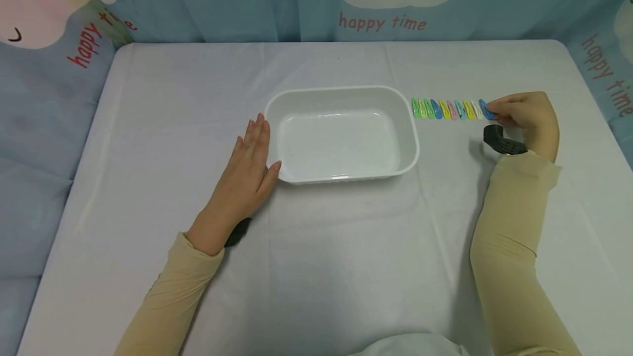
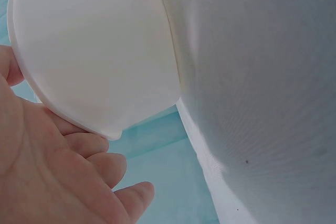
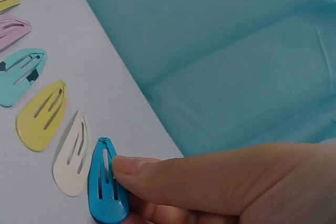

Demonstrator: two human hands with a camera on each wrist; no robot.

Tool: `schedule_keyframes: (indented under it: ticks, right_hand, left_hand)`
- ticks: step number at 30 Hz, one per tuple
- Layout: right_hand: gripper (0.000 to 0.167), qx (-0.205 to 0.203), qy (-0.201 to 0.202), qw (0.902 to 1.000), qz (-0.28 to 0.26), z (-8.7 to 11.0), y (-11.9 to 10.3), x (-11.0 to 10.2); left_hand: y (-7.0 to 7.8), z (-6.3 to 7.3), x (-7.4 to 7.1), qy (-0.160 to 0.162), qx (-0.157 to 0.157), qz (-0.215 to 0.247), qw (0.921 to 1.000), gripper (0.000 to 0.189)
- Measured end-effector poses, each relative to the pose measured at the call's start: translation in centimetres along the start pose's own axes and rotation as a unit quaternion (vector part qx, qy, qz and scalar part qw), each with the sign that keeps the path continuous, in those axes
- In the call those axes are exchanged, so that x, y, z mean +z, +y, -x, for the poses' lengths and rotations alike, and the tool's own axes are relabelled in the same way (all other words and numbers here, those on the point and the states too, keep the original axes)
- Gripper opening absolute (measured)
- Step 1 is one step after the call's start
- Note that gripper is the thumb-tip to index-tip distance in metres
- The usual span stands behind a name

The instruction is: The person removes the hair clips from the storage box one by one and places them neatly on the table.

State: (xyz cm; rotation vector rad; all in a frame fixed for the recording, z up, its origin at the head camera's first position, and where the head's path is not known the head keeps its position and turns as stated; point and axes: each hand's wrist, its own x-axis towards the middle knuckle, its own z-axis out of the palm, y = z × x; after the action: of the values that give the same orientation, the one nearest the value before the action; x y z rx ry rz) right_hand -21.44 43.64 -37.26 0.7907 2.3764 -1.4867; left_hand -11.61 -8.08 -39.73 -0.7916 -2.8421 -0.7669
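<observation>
A row of colourful snap hair clips (image 1: 444, 109) lies on the white cloth, to the right of a white plastic basin (image 1: 346, 177). At the row's right end my right hand (image 1: 528, 114) pinches a blue hair clip (image 3: 108, 192) between thumb and fingers. Beside it in the right wrist view lie a white clip (image 3: 71, 166) and a yellow clip (image 3: 42, 121). My left hand (image 1: 242, 172) rests against the basin's left end, fingers straight along the rim. The left wrist view has the basin's outer wall (image 2: 94, 51) with that hand's fingers (image 2: 107, 166) at its rim.
The white tablecloth (image 1: 346, 257) covers the table, whose far edge meets a blue curtain (image 1: 237, 1) with printed faces and lettering. Each wrist carries a black camera mount, the right one (image 1: 504, 140) close over the cloth. No clips lie inside the basin.
</observation>
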Motion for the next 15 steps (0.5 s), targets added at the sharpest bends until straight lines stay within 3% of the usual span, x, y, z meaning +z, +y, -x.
schedule_keyframes:
  ticks: [7,15]
  right_hand:
    - [0.032,-0.012,0.019,0.9972,0.071,0.01,-0.11,0.23]
    - [0.028,0.001,0.026,0.9947,0.099,0.40,0.49,0.21]
  left_hand:
    - [0.06,0.09,0.02,0.003,0.001,0.002,1.0000,0.068]
    - [0.02,0.29,0.20,-0.011,-0.005,0.000,0.9999,0.068]
